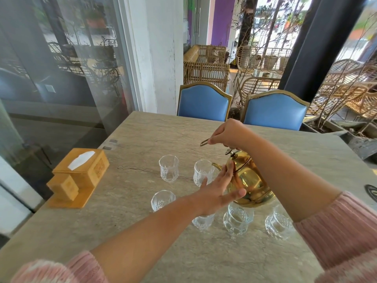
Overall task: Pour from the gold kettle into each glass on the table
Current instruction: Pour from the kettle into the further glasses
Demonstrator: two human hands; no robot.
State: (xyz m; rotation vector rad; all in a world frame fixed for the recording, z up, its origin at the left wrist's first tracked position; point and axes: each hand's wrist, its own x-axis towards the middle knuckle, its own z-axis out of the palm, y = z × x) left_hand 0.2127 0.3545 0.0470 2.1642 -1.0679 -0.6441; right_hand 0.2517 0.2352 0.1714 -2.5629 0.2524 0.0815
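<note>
The gold kettle (250,180) hangs tilted over the stone table (142,135), its spout at the rim of a far clear glass (202,174). My right hand (228,132) is shut on the kettle's thin top handle. My left hand (218,190) lies flat and open against the kettle's left side, fingers spread. Several cut glasses stand around: one at the far left (169,168), one at the near left (162,200), one partly hidden under my left wrist (203,221), and two in front (236,221) (278,224). I cannot see any liquid stream.
A wooden tissue box (80,170) stands on the table's left part. Two blue chairs (204,102) (274,111) face me across the far edge. A glass wall runs along the left; rattan furniture fills the background.
</note>
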